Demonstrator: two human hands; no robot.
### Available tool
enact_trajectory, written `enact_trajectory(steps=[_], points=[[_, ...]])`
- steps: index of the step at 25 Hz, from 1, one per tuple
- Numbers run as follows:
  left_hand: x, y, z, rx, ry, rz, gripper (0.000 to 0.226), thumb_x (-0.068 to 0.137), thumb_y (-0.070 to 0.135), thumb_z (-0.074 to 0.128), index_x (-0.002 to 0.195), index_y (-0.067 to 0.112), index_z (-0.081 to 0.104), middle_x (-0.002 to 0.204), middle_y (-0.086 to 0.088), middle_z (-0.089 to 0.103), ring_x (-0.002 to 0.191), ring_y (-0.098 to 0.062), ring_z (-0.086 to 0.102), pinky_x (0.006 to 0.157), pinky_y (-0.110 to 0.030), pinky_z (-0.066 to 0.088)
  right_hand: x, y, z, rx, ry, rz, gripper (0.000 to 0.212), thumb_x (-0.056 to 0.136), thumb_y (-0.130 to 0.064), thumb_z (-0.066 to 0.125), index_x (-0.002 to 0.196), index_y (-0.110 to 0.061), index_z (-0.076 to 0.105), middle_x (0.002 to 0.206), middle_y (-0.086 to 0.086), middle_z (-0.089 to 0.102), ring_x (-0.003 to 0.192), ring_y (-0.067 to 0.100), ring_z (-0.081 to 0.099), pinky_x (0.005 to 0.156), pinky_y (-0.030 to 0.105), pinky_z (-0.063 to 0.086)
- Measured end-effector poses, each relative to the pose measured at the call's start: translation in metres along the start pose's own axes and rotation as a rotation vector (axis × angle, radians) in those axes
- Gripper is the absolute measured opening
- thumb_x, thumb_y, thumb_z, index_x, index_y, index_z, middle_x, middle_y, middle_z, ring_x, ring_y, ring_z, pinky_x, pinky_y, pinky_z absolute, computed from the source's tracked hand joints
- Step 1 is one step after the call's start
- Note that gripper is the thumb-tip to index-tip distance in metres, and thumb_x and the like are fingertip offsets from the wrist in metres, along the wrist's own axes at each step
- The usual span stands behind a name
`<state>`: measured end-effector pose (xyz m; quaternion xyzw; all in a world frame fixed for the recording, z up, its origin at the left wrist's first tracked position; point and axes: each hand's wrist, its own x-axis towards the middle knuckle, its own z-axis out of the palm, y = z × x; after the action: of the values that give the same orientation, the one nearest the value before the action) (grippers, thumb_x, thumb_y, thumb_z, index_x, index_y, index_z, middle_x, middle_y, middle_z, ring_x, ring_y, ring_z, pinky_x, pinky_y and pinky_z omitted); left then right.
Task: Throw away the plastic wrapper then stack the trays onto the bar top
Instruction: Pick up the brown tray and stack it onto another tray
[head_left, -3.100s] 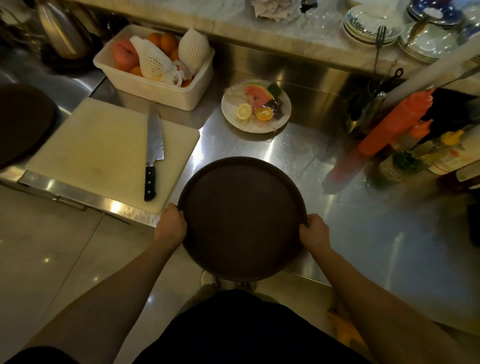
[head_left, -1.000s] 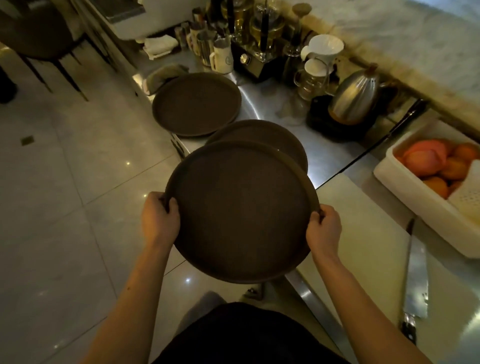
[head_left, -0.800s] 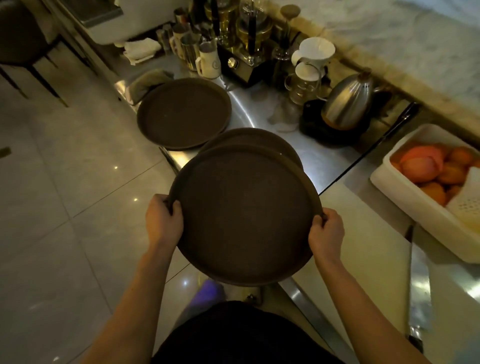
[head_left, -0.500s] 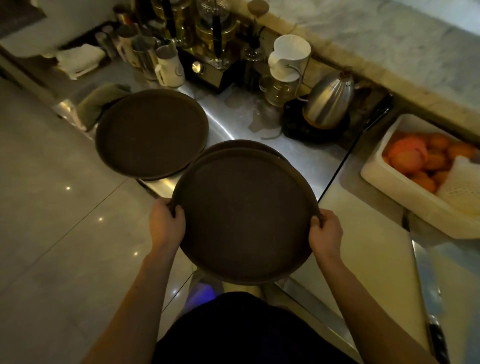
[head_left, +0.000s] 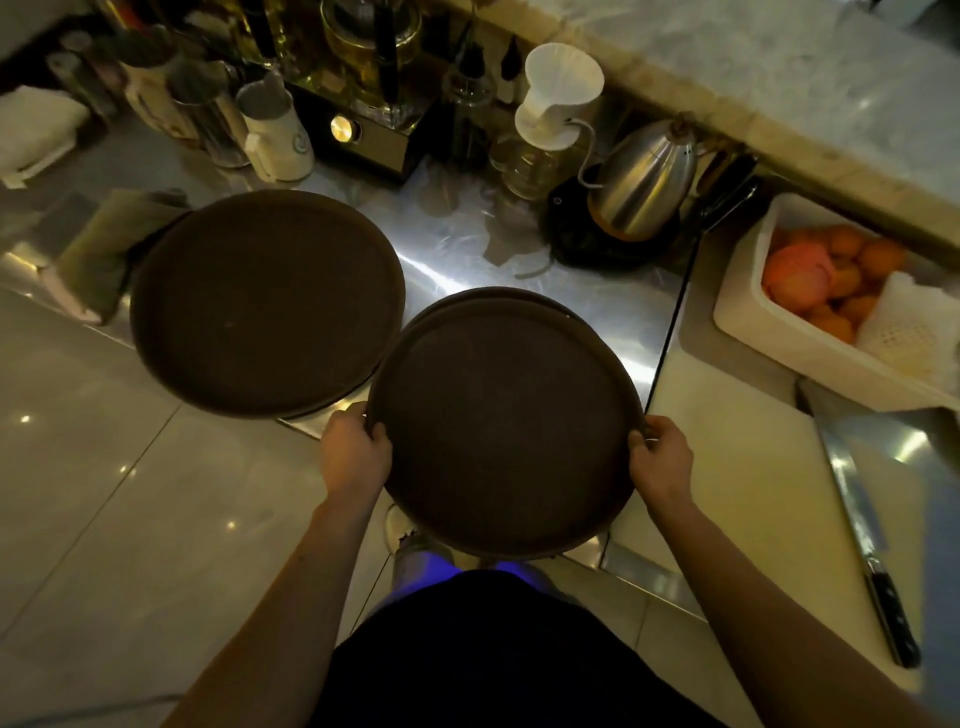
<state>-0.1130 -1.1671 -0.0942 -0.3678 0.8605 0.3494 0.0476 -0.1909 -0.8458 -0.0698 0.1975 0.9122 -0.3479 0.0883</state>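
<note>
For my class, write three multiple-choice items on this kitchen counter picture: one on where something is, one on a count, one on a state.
1. Where is the knife?
A. on the cutting board
B. in the fruit bin
C. on a tray

2. How many round brown trays show?
A. one
B. three
C. five

3. How is the nearest tray held?
A. one hand
B. both hands at its rim
C. not held

Answers: 1 A, it lies on the pale board. 2 B, the held one, one's rim beneath, one left. 3 B, left hand and right hand grip opposite edges.

The person wears a black top at six o'clock, with both forearms bare and no sleeves reaching them.
</note>
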Motion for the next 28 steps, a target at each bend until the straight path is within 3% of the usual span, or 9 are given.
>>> enact_trajectory(steps=[9,14,18,24,28], points=[[0.007,0.000,0.008,0.060,-0.034,-0.002,0.020,0.089,0.013,0.060,0.108,0.011,0.066,0.101,-0.012,0.067,0.092,-0.027,0.064,0.078,-0.035,0.048,0.016,0.000,0.011,-0.099,-0.014,-0.012,0.028,0.092,-0.003,0.051,0.118,0.001,0.061,0.112,0.019,0.066,0.101,0.035,0.062,0.083,0.033,0.044],[0.009,0.007,0.007,0.088,-0.013,0.007,0.025,0.090,0.009,0.060,0.115,0.008,0.064,0.119,-0.016,0.056,0.103,-0.030,0.060,0.089,-0.037,0.048,0.027,0.001,0.012,-0.165,-0.037,-0.041,0.024,0.091,-0.002,0.052,0.111,0.001,0.065,0.101,0.018,0.068,0.087,0.031,0.063,0.076,0.030,0.044],[0.008,0.010,0.011,0.086,-0.005,0.011,0.028,0.092,0.009,0.057,0.120,0.007,0.061,0.124,-0.017,0.054,0.108,-0.029,0.059,0.092,-0.036,0.046,0.032,0.008,0.014,-0.208,-0.049,-0.057,0.024,0.090,-0.002,0.050,0.109,0.001,0.065,0.102,0.018,0.066,0.090,0.034,0.064,0.074,0.029,0.043],[0.003,0.013,0.012,0.098,-0.021,-0.017,0.033,0.092,0.009,0.055,0.125,0.008,0.058,0.127,-0.016,0.052,0.112,-0.029,0.057,0.093,-0.040,0.048,0.039,0.016,0.014,-0.253,-0.100,-0.089,0.021,0.089,-0.007,0.051,0.105,-0.005,0.064,0.100,0.014,0.063,0.077,0.022,0.057,0.071,0.030,0.046],[-0.008,0.014,0.014,0.080,-0.069,-0.013,0.036,0.089,0.013,0.054,0.124,0.008,0.055,0.125,-0.017,0.052,0.110,-0.031,0.057,0.091,-0.041,0.049,0.039,0.018,0.014,-0.266,-0.155,-0.138,0.026,0.085,-0.016,0.053,0.107,-0.007,0.062,0.099,0.016,0.063,0.074,0.025,0.061,0.069,0.032,0.052]])
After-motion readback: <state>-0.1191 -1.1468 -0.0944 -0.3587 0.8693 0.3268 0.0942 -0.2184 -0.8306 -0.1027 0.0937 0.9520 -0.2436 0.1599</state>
